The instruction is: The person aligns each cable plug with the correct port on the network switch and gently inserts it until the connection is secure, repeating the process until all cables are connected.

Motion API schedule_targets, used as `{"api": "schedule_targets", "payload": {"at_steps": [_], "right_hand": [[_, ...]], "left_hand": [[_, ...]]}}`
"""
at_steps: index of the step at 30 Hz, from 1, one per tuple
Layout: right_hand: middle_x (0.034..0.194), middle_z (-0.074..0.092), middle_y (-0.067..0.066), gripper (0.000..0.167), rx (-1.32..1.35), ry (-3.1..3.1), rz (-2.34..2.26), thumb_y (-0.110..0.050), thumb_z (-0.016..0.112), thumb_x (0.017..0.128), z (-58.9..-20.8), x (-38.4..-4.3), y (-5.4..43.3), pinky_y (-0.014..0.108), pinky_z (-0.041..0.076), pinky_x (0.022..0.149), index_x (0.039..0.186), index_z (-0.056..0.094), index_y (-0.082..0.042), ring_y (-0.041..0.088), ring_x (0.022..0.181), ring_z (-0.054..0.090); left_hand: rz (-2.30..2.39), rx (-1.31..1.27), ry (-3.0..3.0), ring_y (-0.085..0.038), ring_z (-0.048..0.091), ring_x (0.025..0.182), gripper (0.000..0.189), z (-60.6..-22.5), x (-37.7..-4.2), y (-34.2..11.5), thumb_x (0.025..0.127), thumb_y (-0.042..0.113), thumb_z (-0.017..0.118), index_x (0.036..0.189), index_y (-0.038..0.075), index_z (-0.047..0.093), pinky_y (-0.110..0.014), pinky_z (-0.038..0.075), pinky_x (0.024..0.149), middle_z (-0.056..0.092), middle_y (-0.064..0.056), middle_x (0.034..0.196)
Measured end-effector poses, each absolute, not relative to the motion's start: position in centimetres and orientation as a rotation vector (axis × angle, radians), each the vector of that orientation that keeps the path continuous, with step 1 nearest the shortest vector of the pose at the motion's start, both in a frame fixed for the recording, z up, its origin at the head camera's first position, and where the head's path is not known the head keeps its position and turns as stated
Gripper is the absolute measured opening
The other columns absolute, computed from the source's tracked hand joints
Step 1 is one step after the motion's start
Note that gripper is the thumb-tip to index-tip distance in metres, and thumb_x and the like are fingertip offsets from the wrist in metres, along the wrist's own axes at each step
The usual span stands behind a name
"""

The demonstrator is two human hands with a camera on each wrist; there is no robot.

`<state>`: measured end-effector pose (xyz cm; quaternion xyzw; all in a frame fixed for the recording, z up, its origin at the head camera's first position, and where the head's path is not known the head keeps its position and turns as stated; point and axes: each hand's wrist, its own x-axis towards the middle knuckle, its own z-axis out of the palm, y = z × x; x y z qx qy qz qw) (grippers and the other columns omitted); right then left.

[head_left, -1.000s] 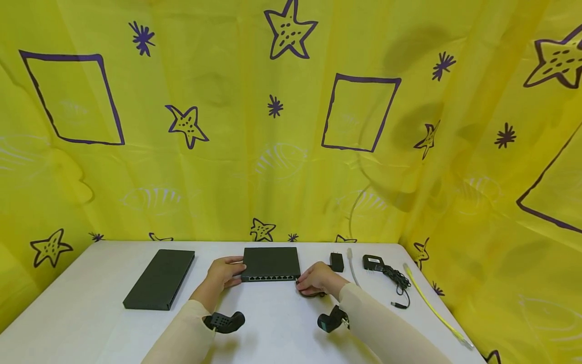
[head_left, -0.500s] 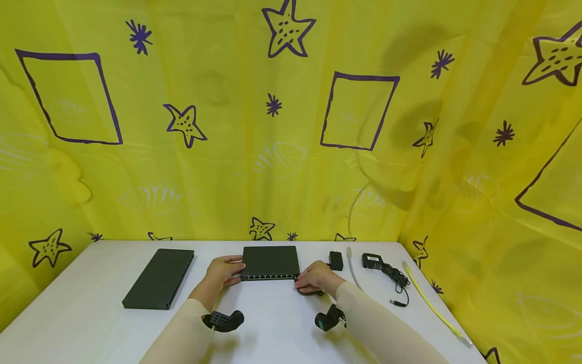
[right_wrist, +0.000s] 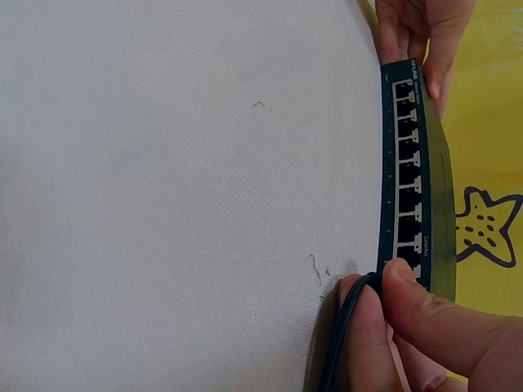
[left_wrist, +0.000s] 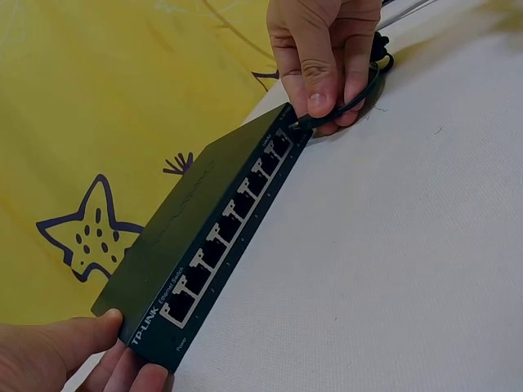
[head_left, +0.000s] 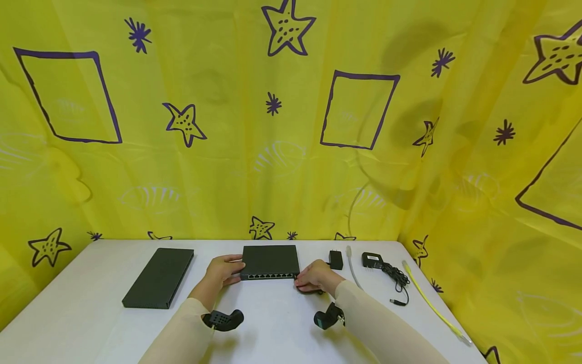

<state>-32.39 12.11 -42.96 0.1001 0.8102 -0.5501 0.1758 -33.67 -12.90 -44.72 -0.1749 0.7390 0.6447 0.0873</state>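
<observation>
A black TP-LINK Ethernet switch (head_left: 270, 260) lies at the back middle of the white table, its row of ports facing me. My left hand (head_left: 221, 273) holds its left end, thumb on the top edge and fingers low at the front in the left wrist view. At the opposite end, my right hand (head_left: 315, 277) pinches the plug end of a black power cable (right_wrist: 343, 331) between thumb and fingers. The plug's tip (left_wrist: 297, 125) meets the switch's front corner beside the last port. Whether it sits inside a socket I cannot tell.
Left of the switch lies a flat black box (head_left: 159, 278). To the right are a black power adapter (head_left: 336, 260), a grey cable (head_left: 353, 270), another adapter (head_left: 373, 261) with a bundled cord (head_left: 396, 275), and a yellow network cable (head_left: 432, 306). A yellow curtain (head_left: 218, 177) hangs behind.
My right wrist has turned very slightly to the left, while its fingers stay at the switch's corner. The left hand and the switch hold their place.
</observation>
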Motion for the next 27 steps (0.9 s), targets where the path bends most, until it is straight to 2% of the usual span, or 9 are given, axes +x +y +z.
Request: {"api": "schedule_targets", "payload": {"at_steps": [6, 12, 16, 22, 27], "right_hand": [[0.076, 0.069, 0.014, 0.019, 0.329, 2.307, -1.563, 0.014, 0.073, 0.079, -42.91, -32.46, 12.02, 0.024, 0.059, 0.06, 0.093, 0.061, 0.013, 0.014, 0.061, 0.067], [0.083, 0.063, 0.017, 0.035, 0.325, 2.303, -1.568, 0.013, 0.073, 0.079, -42.96, -32.56, 12.07, 0.024, 0.059, 0.061, 0.108, 0.053, 0.012, 0.014, 0.061, 0.067], [0.084, 0.064, 0.018, 0.038, 0.307, 2.292, -1.591, 0.014, 0.072, 0.08, -43.04, -32.59, 12.06, 0.024, 0.059, 0.06, 0.113, 0.054, 0.012, 0.014, 0.06, 0.066], [0.082, 0.064, 0.017, 0.037, 0.312, 2.306, -1.584, 0.014, 0.073, 0.079, -43.01, -32.53, 11.96, 0.024, 0.058, 0.059, 0.112, 0.056, 0.011, 0.014, 0.06, 0.065], [0.083, 0.064, 0.017, 0.036, 0.307, 2.321, -1.571, 0.014, 0.073, 0.079, -42.83, -32.34, 11.88, 0.024, 0.059, 0.06, 0.111, 0.056, 0.011, 0.014, 0.06, 0.065]], "left_hand": [[1.903, -0.522, 2.198, -0.037, 0.059, 0.118, 0.045, -44.5, -33.56, -12.92, 0.093, 0.003, 0.065, 0.136, -0.002, 0.055, -0.034, 0.058, 0.083, 0.052, -0.028, 0.138], [1.895, -0.533, 2.203, -0.037, 0.059, 0.118, 0.044, -44.34, -33.54, -12.83, 0.093, 0.003, 0.065, 0.136, -0.002, 0.055, -0.034, 0.059, 0.083, 0.052, -0.027, 0.138], [1.896, -0.535, 2.205, -0.036, 0.059, 0.117, 0.044, -44.3, -33.61, -12.79, 0.093, 0.004, 0.065, 0.136, -0.001, 0.056, -0.033, 0.059, 0.082, 0.053, -0.027, 0.137], [1.871, -0.535, 2.217, -0.037, 0.059, 0.117, 0.044, -44.28, -33.65, -12.86, 0.093, 0.003, 0.065, 0.135, -0.002, 0.056, -0.032, 0.059, 0.081, 0.053, -0.028, 0.136], [1.818, -0.548, 2.263, -0.03, 0.065, 0.102, 0.042, -44.39, -34.06, -12.98, 0.091, 0.004, 0.068, 0.132, -0.001, 0.059, -0.03, 0.06, 0.075, 0.058, -0.027, 0.129]]}}
